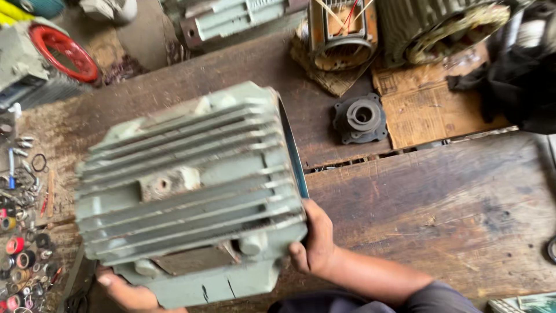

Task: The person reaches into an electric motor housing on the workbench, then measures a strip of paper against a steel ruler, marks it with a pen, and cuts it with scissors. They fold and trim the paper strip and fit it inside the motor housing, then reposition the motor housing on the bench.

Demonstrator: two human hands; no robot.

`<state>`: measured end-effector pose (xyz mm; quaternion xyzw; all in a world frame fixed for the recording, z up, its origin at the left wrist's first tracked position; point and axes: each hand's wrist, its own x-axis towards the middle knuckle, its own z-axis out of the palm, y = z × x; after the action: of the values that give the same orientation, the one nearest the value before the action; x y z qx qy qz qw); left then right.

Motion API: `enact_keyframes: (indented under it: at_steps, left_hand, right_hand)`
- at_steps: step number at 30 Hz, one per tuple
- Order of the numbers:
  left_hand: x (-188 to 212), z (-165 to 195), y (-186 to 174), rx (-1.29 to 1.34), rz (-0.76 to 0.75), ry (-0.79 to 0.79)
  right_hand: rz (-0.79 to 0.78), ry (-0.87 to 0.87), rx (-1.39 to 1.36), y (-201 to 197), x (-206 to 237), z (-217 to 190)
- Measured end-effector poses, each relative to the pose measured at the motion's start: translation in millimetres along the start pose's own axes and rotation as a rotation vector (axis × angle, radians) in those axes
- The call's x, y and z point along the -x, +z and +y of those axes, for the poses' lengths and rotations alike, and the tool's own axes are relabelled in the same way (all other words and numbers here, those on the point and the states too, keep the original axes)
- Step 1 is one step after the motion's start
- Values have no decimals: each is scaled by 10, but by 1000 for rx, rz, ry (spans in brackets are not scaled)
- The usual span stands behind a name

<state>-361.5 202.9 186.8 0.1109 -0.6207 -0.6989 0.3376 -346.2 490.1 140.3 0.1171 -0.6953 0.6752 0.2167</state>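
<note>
A pale green, ribbed cast-metal motor housing (191, 191) fills the middle-left of the view, held just over the worn wooden table (440, 208), slightly blurred. The right hand (313, 240) grips its edge at about 4 o'clock, fingers curled on the rim beside a shiny metal band, thumb pressed against the casing. The left hand (124, 290) cups the housing from beneath at 7 o'clock, fingers spread flat under its foot.

At 1 o'clock from the housing lies a dark grey round metal end cap (360, 119), next to a torn piece of brown cardboard (431, 107). At 12 o'clock stands an orange-framed motor stator with copper windings (340, 35). At 10 o'clock sits a red ring-shaped fan cover (63, 52). Small washers, rings and screws (23, 232) are scattered at 9 o'clock.
</note>
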Motion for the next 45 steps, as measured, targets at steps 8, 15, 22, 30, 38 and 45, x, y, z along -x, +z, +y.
enact_keyframes:
  at_steps: [8,15,22,30,38,45]
  left_hand:
    - [-1176,-558,-33,88,-15,-38]
    - [-2193,-1007,97,32,-28,46]
    - [-1860,-496,-34,-219,66,-168]
    - [-750,-536,662,-521,28,-229]
    - [-863,-433,875,-439,65,-116]
    - [-1918,-193,381,-207,-323,-220]
  right_hand:
    - [11,15,248,421,-784,487]
    - [61,49,237,879,-1156,665]
    - [304,128,-411,536,-2202,994]
    - [-471,496,-413,689,-3927,838]
    - [-419,333,-458,639,-3645,882]
    - [13,246,45,595,-2763,757]
